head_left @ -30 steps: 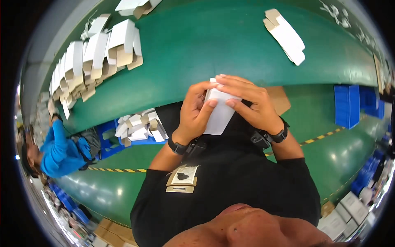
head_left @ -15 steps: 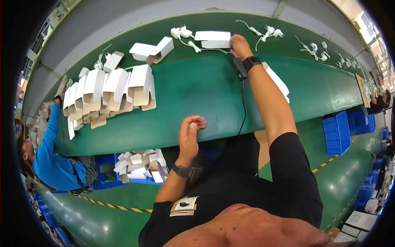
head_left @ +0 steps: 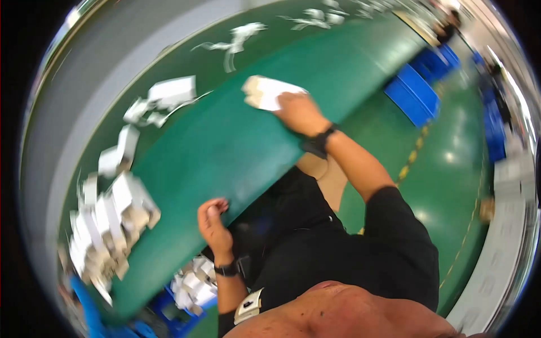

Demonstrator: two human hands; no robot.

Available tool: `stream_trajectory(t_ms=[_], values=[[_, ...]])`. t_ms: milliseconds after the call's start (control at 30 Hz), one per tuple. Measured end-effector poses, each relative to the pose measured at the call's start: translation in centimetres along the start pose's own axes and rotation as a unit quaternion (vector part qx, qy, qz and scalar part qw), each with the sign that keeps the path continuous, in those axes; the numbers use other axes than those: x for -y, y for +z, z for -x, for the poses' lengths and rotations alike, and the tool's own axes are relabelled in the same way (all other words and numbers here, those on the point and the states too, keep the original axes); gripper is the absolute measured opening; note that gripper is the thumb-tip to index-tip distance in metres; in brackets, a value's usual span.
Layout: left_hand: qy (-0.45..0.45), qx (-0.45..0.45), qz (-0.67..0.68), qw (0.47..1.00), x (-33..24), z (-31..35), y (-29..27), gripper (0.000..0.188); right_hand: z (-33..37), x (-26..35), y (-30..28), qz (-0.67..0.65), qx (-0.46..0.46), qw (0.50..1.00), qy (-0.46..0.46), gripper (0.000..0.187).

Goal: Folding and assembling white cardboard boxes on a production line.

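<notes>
My right hand (head_left: 301, 114) reaches over the green work surface (head_left: 225, 152) and has its fingers closed on the near right end of a white cardboard box (head_left: 265, 93). Tan open flaps show at the box's other end. Motion blur hides whether the box rests on the surface or is slightly raised. My left hand (head_left: 214, 224) hovers by the surface's near edge, fingers loosely bent and the thumb apart, with nothing visible in it. Each wrist wears a dark band.
Stacked white boxes (head_left: 110, 225) stand at the left. Another white box (head_left: 172, 92) and white chargers with cables (head_left: 239, 42) lie along the far side. Blue bins (head_left: 414, 98) stand at right; a blue crate (head_left: 183, 324) holds white cartons. A blue sleeve (head_left: 87, 307) shows lower left.
My view has swung to the right. My right hand has left the white box at the far side and come back onto another white box, formerly behind my forearm. The left hand stays loosely bent.
</notes>
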State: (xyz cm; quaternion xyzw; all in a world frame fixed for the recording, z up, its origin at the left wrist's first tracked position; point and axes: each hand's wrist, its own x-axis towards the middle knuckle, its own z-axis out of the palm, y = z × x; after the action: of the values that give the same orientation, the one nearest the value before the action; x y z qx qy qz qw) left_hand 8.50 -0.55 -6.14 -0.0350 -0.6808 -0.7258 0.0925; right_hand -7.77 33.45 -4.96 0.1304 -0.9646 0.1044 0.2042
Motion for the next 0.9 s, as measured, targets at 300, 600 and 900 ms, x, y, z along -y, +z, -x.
stream_trajectory(t_ms=[300, 600, 900], values=[[0.127, 0.035, -0.022, 0.991, -4.7, -0.3, 5.0, 0.064, 2.1, 11.5, -8.6, -0.147, -0.196, 0.967, -0.071, 0.02], [-0.061, 0.125, 0.128, 0.982, -5.2, 1.6, 4.4, 0.095, 8.1, 16.4, -8.2, -0.534, -0.063, 0.834, -0.126, 0.034], [-0.192, 0.285, 0.098, 0.934, -7.8, 3.8, 5.0, 0.115, 5.0, 10.5, -13.8, -0.51, 0.206, 0.826, -0.124, 0.035]])
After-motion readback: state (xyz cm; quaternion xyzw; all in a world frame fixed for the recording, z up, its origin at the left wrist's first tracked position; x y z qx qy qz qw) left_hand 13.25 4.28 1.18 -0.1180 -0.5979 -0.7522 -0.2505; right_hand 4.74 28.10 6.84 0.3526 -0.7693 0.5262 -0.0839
